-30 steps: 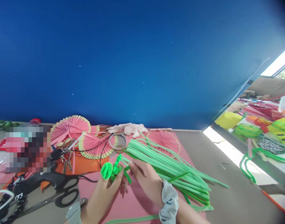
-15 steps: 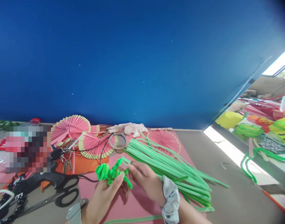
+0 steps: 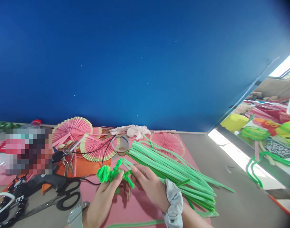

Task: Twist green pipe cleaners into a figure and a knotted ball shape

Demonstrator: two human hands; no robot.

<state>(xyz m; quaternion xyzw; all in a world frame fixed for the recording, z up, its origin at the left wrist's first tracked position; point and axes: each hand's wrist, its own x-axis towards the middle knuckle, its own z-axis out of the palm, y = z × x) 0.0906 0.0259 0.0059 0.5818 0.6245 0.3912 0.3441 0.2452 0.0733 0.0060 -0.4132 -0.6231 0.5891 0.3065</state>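
Observation:
A small twisted figure of bright green pipe cleaners (image 3: 104,174), with a round coil at its left end, is pinched between the thumb and fingers of my left hand (image 3: 108,193). At its right side, my right hand (image 3: 147,183) closes thumb and fingertips on one short green arm of the figure. Pink paper (image 3: 145,209) lies beneath both hands. Right beside my right hand, a large bundle of light green pipe cleaners (image 3: 168,164) spreads across the paper. The fingers under the figure are partly hidden.
Pink folded paper fans (image 3: 98,148), a tape roll (image 3: 119,143) and a crumpled whitish item (image 3: 137,131) lie behind. On the left are scissors (image 3: 68,198), keys (image 3: 67,161) and a black glue gun (image 3: 48,182). A blue wall (image 3: 135,63) rises behind the table.
The green figure has tilted slightly in my left hand, its upper arm pointing higher. Both hands have shifted only a little and keep hold of it.

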